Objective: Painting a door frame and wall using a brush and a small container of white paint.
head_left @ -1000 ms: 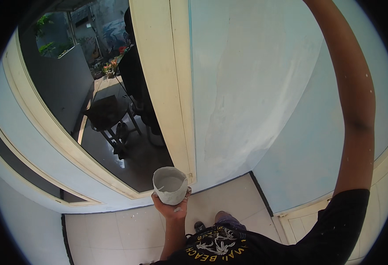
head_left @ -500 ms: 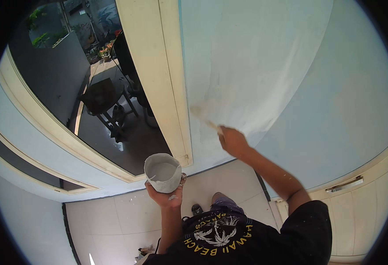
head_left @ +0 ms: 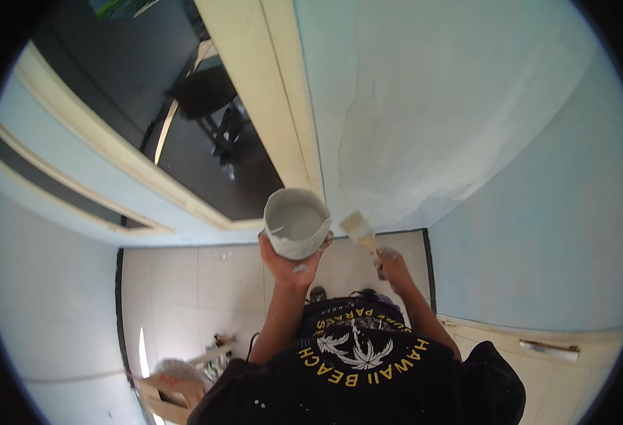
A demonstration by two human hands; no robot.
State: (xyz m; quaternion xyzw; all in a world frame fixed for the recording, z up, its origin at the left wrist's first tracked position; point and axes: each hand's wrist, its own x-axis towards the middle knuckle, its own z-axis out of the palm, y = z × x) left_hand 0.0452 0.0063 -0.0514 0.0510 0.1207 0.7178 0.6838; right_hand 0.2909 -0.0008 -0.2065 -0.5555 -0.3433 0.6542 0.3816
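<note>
My left hand (head_left: pixel 292 268) cups a round, paint-crusted tub (head_left: pixel 298 244) from below, its fingers wrapped around the base. Greyish-white paint (head_left: pixel 297 221) lies inside, and a pale smear marks the palm. To the right of the tub, my right hand (head_left: pixel 391 269) grips the wooden handle of a flat paintbrush (head_left: pixel 361 230). The bristles point up and left toward the tub, a short way from its rim, over the base of the wall. On the light blue wall (head_left: pixel 432 106), whitish, wet-looking patches with an uneven edge show.
A cream window frame (head_left: pixel 258 85) with dark glass stands left of the painted wall; a stool (head_left: pixel 205 92) shows through it. Pale floor tiles (head_left: pixel 191 283) with dark skirting lie below. At lower left is a cardboard box (head_left: pixel 166 400) with things in it. A cream door (head_left: pixel 495 354) is at lower right.
My right hand has drawn the paintbrush off the wall, down and back to beside the tub. My view has shifted, and the tub now appears higher and more to the right.
</note>
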